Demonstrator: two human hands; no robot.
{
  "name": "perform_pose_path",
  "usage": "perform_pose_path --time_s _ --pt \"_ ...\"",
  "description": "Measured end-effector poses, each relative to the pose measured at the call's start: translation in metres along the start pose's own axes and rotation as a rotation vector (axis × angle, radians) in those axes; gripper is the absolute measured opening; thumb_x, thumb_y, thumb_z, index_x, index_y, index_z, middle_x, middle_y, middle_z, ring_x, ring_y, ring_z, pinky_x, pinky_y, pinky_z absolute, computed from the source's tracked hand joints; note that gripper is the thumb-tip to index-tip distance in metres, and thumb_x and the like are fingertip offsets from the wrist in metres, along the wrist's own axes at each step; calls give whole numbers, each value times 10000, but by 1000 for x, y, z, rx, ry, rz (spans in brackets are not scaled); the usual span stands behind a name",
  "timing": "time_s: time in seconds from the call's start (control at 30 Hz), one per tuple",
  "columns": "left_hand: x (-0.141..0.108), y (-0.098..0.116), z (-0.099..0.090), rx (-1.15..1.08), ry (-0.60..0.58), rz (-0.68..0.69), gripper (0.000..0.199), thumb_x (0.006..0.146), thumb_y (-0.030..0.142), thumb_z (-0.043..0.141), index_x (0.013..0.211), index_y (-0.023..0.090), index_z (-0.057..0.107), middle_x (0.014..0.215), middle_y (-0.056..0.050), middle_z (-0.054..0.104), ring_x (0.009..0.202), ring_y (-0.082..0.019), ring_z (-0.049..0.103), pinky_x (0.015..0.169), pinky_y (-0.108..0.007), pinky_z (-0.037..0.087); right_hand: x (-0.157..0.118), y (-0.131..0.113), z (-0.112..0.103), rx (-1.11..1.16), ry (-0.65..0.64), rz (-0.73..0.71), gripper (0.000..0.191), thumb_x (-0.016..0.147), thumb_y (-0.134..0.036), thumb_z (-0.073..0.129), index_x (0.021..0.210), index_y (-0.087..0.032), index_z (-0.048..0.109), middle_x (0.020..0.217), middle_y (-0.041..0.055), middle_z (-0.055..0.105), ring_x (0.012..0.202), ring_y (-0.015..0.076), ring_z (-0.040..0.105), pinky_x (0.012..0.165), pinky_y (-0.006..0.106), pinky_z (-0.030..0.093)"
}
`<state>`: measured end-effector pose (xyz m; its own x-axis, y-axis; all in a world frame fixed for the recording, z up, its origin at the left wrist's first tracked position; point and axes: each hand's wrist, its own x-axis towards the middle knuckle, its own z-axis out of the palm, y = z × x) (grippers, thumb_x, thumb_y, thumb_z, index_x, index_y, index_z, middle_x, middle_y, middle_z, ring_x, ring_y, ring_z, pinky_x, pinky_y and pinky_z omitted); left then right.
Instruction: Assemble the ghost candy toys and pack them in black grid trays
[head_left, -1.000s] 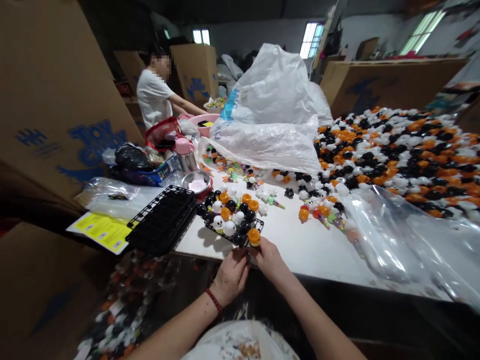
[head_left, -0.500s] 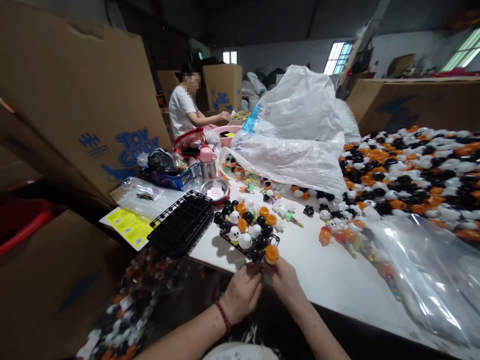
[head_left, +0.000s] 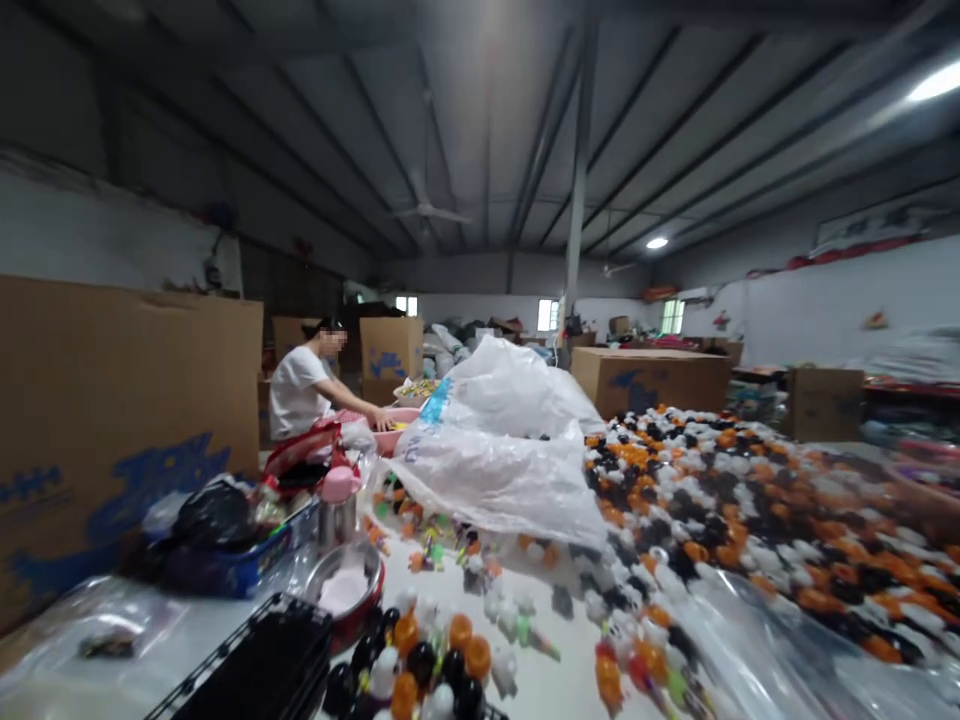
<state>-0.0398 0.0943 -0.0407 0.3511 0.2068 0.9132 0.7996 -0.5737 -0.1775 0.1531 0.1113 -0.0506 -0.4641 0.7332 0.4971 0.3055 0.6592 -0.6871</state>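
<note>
Neither of my hands is in the picture; the lower edge cuts off the place where they were. At the bottom centre stands a cluster of round-headed toys (head_left: 422,662) in orange, black and white, with a bit of black rack showing beside it. Left of it lies a stack of black plastic racks (head_left: 259,655), partly cut off. A round metal bowl (head_left: 345,580) with something pale inside sits behind them. Loose toys with coloured parts (head_left: 442,535) lie on the white table (head_left: 551,665).
A large white plastic bag (head_left: 502,460) stands mid-table, with a big heap of toys (head_left: 720,500) to its right and clear plastic bags (head_left: 772,620) in front. A pink-lidded flask (head_left: 339,505) and cardboard box (head_left: 127,430) are left. A person in white (head_left: 296,390) reaches into a pink basin.
The view has tilted upward, showing the ceiling, and both my hands have left the picture. The toy cluster now sits at the lower edge. The other person's arm has moved lower.
</note>
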Motion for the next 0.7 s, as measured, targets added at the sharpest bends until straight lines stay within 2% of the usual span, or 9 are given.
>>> perform_pose_path --time_s 0.07,0.13,0.23,0.3,0.37,0.43,0.5,0.57,0.7 --pt "24 -12 -5 62 65 22 795 560 322 805 1197 687 501 891 70 732 988 -325 677 617 -482 662 20 -3 -16 -31 10 -41 310 770 -600 604 1070 -552 667 1096 -44 709 978 227 679 711 342 568" --pt "37 -16 -15 68 96 41 815 531 302 812 1160 716 501 896 87 731 966 -332 682 581 -490 651 26 -4 -24 -54 39 -54 302 800 -554 609 1092 -508 672 1168 -22 685 1003 205 665 748 336 560" --pt "32 -8 -39 6 51 22 752 599 311 780 1171 709 497 956 111 728 972 -310 685 608 -482 647 4 -3 -15 -66 83 -33 306 738 -465 627 992 -635 653 1088 -115 703 977 229 681 696 381 555" --pt "21 4 -61 -31 -28 -23 657 732 323 692 1289 602 484 1065 86 718 1016 -276 677 688 -462 650 -26 -3 4 -43 96 14 338 713 -419 615 969 -635 660 1015 -111 719 948 250 688 699 402 550" --pt "18 13 -82 -46 -150 -81 564 864 280 553 1409 392 462 1221 4 672 1112 -246 639 826 -433 623 -62 -6 28 13 93 82 330 762 -382 569 1037 -512 697 1006 -29 722 944 254 680 754 401 545" --pt "27 15 -92 -54 -346 -118 473 938 235 452 1410 262 477 1325 -40 612 1221 -228 566 981 -440 537 -91 -10 47 62 87 149 314 828 -329 510 1066 -353 712 990 53 702 939 248 661 797 386 533" --pt "40 7 -88 -78 -547 -135 406 981 254 388 1357 198 532 1359 -60 587 1285 -224 500 1067 -460 445 -108 -11 57 66 79 189 266 858 -271 496 1019 -241 706 948 90 671 915 238 635 804 367 518" --pt "48 -4 -76 -110 -669 -111 400 1004 273 343 1337 188 549 1355 -61 591 1293 -214 482 1081 -461 402 -113 -9 59 60 64 212 214 867 -235 517 991 -205 689 937 89 646 904 227 614 804 347 505" --pt "45 -14 -61 -159 -783 -71 405 1013 321 331 1349 235 540 1379 -21 574 1303 -224 451 1067 -460 362 -110 -8 54 55 49 217 143 876 -192 543 946 -201 668 905 62 612 857 202 590 778 312 484"
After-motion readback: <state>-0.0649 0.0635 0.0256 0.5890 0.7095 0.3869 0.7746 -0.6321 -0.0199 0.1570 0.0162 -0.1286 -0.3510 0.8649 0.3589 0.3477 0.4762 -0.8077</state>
